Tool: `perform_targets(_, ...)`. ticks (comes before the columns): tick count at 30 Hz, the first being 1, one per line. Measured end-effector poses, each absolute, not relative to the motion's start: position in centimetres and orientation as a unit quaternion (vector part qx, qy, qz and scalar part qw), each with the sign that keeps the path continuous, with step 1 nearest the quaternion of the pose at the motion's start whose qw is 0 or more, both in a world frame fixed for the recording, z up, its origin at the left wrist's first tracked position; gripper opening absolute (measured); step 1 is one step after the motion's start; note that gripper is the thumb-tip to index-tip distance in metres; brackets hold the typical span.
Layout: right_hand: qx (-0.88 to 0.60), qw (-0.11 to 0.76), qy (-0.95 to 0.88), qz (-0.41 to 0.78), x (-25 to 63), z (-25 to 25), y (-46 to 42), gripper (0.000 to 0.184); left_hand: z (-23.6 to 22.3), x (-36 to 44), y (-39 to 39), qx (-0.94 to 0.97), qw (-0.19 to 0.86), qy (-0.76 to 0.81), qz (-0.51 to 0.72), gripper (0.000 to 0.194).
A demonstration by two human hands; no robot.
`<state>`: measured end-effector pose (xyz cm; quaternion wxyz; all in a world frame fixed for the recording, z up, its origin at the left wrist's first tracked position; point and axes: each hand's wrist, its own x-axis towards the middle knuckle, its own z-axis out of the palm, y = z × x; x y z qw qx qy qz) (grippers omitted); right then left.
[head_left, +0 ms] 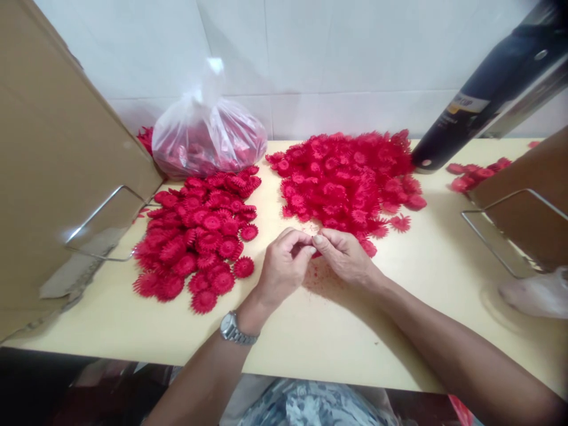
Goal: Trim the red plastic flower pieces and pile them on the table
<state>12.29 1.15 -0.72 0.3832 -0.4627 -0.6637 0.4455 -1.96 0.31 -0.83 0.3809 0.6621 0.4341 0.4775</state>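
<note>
My left hand, a metal watch on its wrist, meets my right hand fingertip to fingertip over the table. Both are closed in a pinch on a small red flower piece, mostly hidden by the fingers. Just beyond my right hand spreads a large heap of spiky red flower pieces. To the left of my left hand lies a second heap of red flower pieces, flatter and rounder, with dark ringed centres. Small red crumbs are scattered beneath my hands.
A tied clear plastic bag of red pieces stands at the back left. Cardboard walls with wire handles flank the pale yellow table. A dark cylindrical container stands at the back right, near more red pieces.
</note>
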Motion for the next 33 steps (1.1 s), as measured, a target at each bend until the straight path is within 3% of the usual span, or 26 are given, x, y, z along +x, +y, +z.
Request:
perform_targets(11, -0.456, 0.346, -0.726, 0.381, 12.8, -1.0, 1.2, 0.046, -1.0, -1.9, 0.1, 0.676, 0.343, 0.452, 0.470, 0.013)
perform_targets(17, -0.399, 0.341, -0.702, 0.482, 12.9, 0.3, 0.7, 0.035, -0.8, -2.2, 0.2, 0.639, 0.339, 0.472, 0.505, 0.013)
perform_targets(22, -0.424, 0.378, -0.702, 0.430, 12.6, 0.3, 0.8, 0.026, -1.2, -1.8, -0.1, 0.646, 0.325, 0.463, 0.513, 0.013)
perform_targets(29, -0.408, 0.393, -0.696, 0.442, 13.0, 0.4, 0.9, 0.026, -1.0, -2.5, 0.5, 0.675, 0.216, 0.492, 0.506, 0.016)
perform_targets(33, -0.407, 0.428, -0.664, 0.460, 13.6, 0.7, 1.0, 0.026, -0.8, -3.7, 1.6, 0.570, 0.253, 0.551, 0.555, 0.017)
